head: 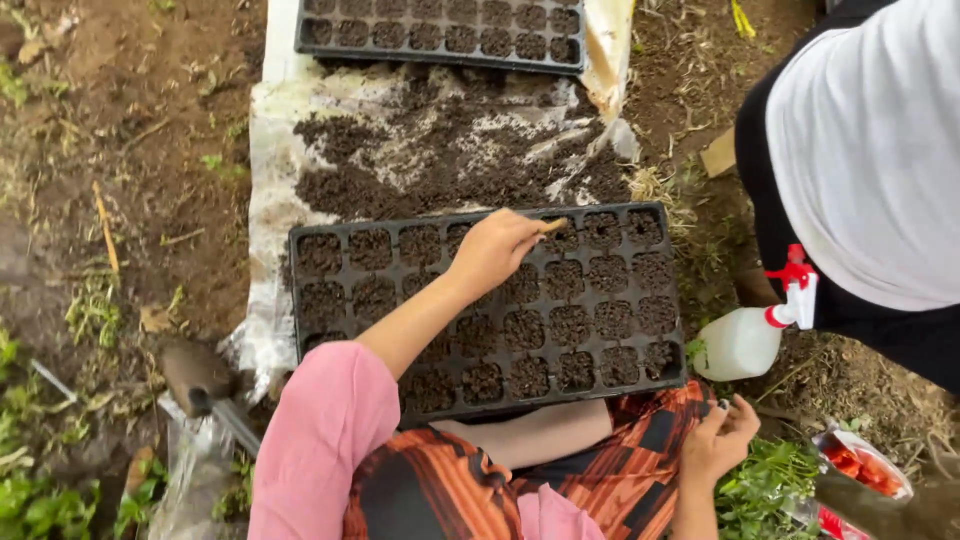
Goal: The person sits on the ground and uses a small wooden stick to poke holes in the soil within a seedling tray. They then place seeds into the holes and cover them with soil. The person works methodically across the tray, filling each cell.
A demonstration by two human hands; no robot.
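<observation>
Pink sleeve (320, 430) and an orange-and-black striped cloth (440, 490) fill the bottom of the view, soft fabric draped over the person's arm and lap. From the sleeve the left hand (492, 250) reaches toward 12 o'clock over a black plastic seedling tray (300, 300), a thin moulded grid of square cells, each packed with dark crumbly soil. Its grip is clenched, fingers pinched on a small tan stick (551, 226) whose tip pokes out toward 2 o'clock, just above a soil-filled cell in the tray's upper row. The tray lies directly beneath that hand, its near edge resting against the lap.

At 5 o'clock the right hand (722, 440) sits low beside the striped cloth, fingers curled inward; whether that grip encloses anything cannot be told. It is well apart from the tray's near right corner.

Beyond the tray, at 12 o'clock, loose soil (440, 160) is heaped on a wrinkled whitish plastic sheet (270, 150), and a second black tray (440, 35) lies at the sheet's far end. At 3 o'clock a translucent white spray bottle (740, 345) with a red trigger head rests on the bare ground, next to another person in a white top (870, 150). A trowel (200, 385) with a dull metal blade lies at 8 o'clock among weeds. A clear packet with red contents (860, 465) lies at 4 o'clock.
</observation>
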